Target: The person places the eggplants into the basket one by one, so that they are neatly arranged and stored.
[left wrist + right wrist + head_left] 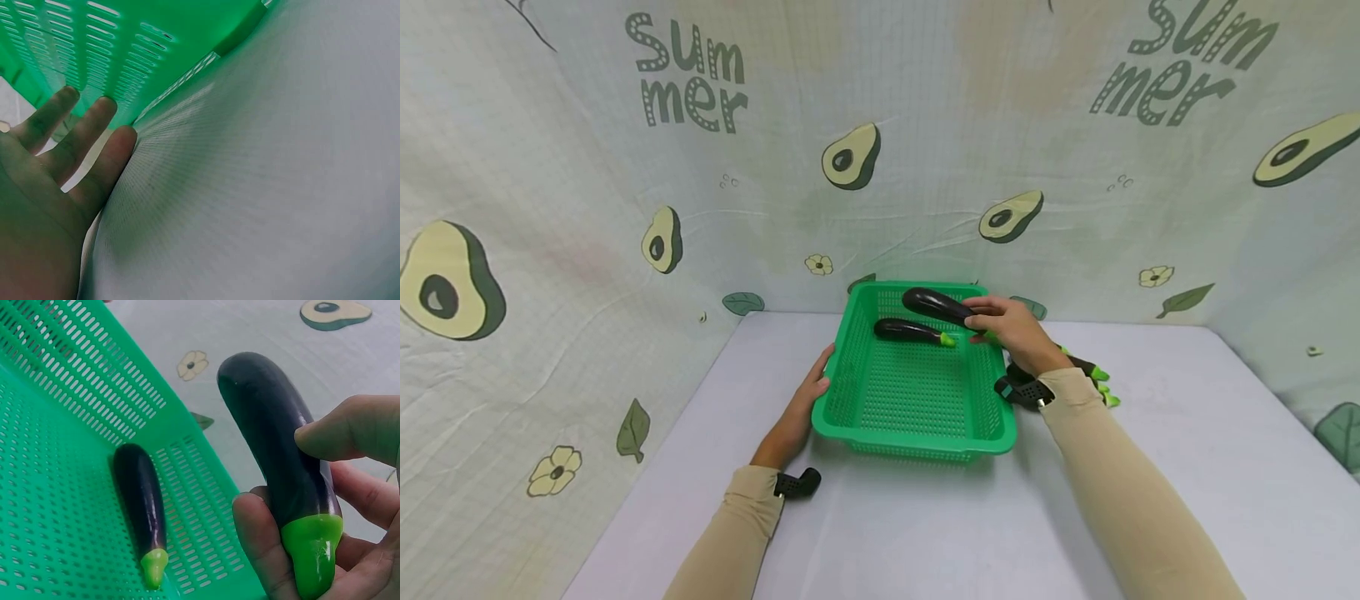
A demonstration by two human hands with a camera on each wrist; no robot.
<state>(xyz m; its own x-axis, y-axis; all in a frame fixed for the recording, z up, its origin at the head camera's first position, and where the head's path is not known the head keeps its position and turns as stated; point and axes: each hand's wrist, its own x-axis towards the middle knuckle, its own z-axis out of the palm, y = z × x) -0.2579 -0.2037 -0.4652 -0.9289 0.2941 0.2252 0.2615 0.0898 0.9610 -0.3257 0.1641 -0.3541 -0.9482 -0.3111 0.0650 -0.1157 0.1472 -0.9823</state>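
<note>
My right hand point(1017, 333) pinches a dark purple eggplant point(265, 431) between thumb and fingers near its green cap. In the head view this eggplant is over the far right part of a green plastic basket point(913, 444). A second eggplant point(906, 330) lies inside the basket toward the back, its green stem end pointing right. My left hand point(797, 412) is at the basket's left side. In the left wrist view its fingers point(84, 134) are extended, with the tips against the perforated outer wall.
Several more eggplants point(1081, 365) lie on the white table point(1172, 450) to the right of the basket, partly hidden by my right wrist. A cloth point(925, 208) printed with avocados hangs behind the table and along its sides.
</note>
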